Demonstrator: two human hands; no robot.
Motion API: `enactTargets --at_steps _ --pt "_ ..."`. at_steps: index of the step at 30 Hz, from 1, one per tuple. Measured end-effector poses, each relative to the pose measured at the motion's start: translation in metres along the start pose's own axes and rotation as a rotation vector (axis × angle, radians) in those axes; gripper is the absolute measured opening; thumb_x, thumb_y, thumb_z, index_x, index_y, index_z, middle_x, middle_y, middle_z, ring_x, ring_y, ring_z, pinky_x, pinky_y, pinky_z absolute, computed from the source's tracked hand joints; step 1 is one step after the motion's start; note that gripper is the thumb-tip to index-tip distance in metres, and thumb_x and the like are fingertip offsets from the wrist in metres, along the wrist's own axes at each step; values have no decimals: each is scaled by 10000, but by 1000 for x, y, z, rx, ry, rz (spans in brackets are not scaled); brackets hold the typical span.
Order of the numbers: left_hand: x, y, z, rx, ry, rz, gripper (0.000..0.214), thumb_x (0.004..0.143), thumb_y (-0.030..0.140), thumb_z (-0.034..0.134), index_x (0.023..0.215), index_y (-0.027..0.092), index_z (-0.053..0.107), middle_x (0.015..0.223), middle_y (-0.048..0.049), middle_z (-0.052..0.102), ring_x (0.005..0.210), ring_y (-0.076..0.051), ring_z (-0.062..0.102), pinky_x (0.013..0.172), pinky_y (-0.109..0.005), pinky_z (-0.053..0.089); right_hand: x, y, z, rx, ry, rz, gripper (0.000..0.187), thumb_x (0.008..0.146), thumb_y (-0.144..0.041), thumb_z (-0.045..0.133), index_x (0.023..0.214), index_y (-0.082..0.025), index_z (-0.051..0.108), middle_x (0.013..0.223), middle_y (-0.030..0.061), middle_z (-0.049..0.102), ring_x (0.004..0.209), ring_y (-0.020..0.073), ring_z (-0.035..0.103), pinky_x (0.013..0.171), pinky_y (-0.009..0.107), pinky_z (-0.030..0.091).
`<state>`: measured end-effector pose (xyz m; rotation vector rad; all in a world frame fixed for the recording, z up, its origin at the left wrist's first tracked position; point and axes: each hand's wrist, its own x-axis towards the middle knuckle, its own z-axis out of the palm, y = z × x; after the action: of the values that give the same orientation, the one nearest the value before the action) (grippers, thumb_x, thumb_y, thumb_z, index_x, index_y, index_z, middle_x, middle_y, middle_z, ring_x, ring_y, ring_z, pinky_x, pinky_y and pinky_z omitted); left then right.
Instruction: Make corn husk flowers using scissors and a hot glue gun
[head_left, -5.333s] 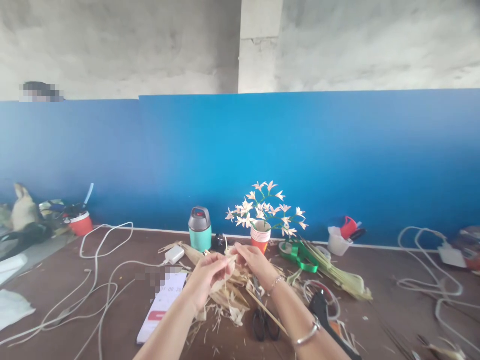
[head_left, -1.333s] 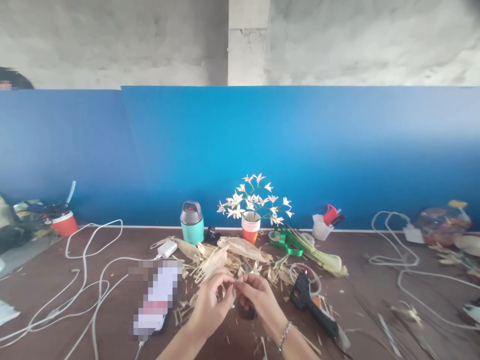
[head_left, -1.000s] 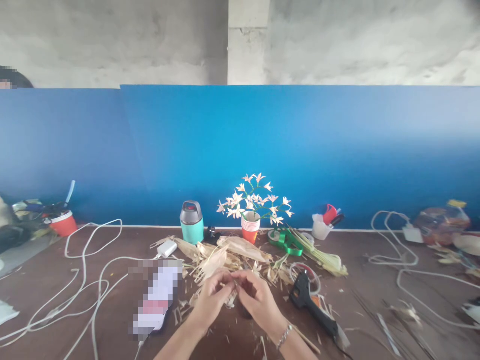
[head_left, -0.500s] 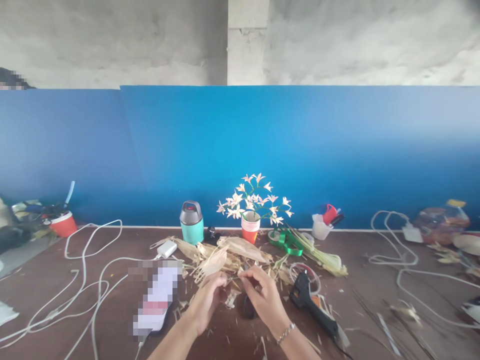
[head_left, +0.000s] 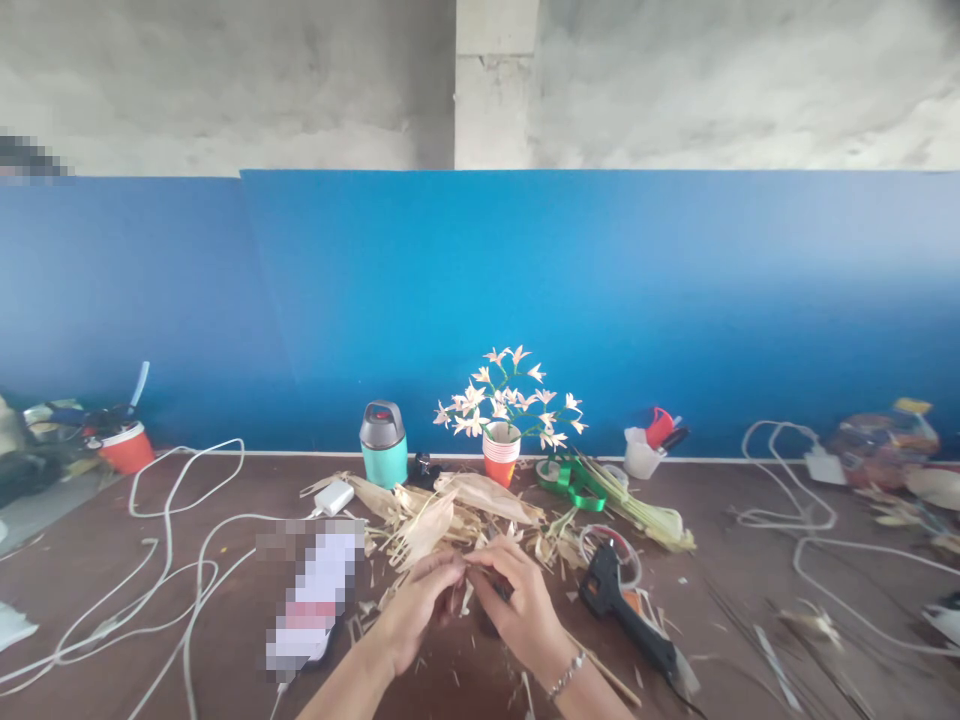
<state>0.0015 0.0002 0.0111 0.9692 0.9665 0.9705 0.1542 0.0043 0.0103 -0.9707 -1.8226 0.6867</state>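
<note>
My left hand and my right hand meet fingertip to fingertip over the brown table. Both are closed in a pinch; what lies between the fingers is too small and covered to make out. Just beyond them spreads a heap of dry corn husks. A black hot glue gun lies to the right of my right hand. Behind the husks, pale husk-like flowers on green stems stand in a stack of red and white paper cups.
A phone with white cables lies left of my hands. Behind it stands a turquoise flask. Green ribbon, a bundle of pale stalks and a white cup of tools sit back right. A blue partition closes the rear.
My hands have drawn together, so their fingertips now touch. The right hand has shifted slightly left and down. Things on the table have stayed put.
</note>
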Motion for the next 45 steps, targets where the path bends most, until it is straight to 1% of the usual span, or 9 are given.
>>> enactTargets --at_steps 10,17,23,28,36,40,42,43,45 --pt "0 2 2 -32 -11 9 230 673 317 556 527 185 439 449 65 409 449 -79 324 451 -217 201 0 0 -4 -213 31 -61 176 722 -76 533 768 -216 629 749 29 636 740 180 573 671 272 435" --pt "2 0 1 -71 -6 -11 216 674 320 540 547 195 418 451 74 386 445 -78 306 447 -213 191 0 0 -7 -181 -34 -92 113 803 -152 528 787 -214 621 749 34 627 712 169 558 656 266 427" --pt "1 1 3 -76 -25 -11 251 666 338 553 530 197 396 449 79 357 441 -72 286 444 -207 188 -1 3 -7 -148 -25 -59 173 822 -153 470 703 -206 583 694 24 584 679 163 531 637 258 403" --pt "-1 4 5 -79 -26 -29 242 663 338 544 539 199 390 454 75 363 445 -73 287 453 -206 197 0 3 -5 -49 -37 27 205 874 -246 451 719 -194 574 675 19 577 649 152 523 631 247 389" --pt "-1 5 5 -105 -76 26 280 689 343 557 528 196 382 446 83 334 416 -58 235 439 -214 161 2 13 1 54 82 176 477 881 -529 401 569 -181 493 521 -26 420 524 117 376 510 240 290" --pt "-3 7 5 3 -30 72 286 720 363 552 532 195 417 443 67 393 430 -78 323 448 -212 243 3 14 1 86 89 229 502 859 -582 395 570 -182 483 522 -29 407 521 116 361 509 242 278" --pt "-6 9 4 126 61 172 208 764 354 538 644 185 541 577 20 562 550 -122 487 536 -231 367 4 14 -1 82 61 220 499 869 -569 382 569 -181 473 531 -28 406 528 115 362 514 241 278" --pt "-7 10 3 188 104 244 176 784 347 533 768 186 602 741 -12 640 690 -155 560 629 -254 420 4 14 -2 74 44 208 495 875 -558 376 565 -182 463 536 -28 403 531 115 363 516 241 277" --pt "-9 11 2 331 165 404 238 820 345 513 972 206 631 1004 -56 655 928 -214 580 793 -313 444 4 14 -3 44 16 186 482 885 -533 370 557 -186 438 538 -31 388 533 114 358 518 243 274"
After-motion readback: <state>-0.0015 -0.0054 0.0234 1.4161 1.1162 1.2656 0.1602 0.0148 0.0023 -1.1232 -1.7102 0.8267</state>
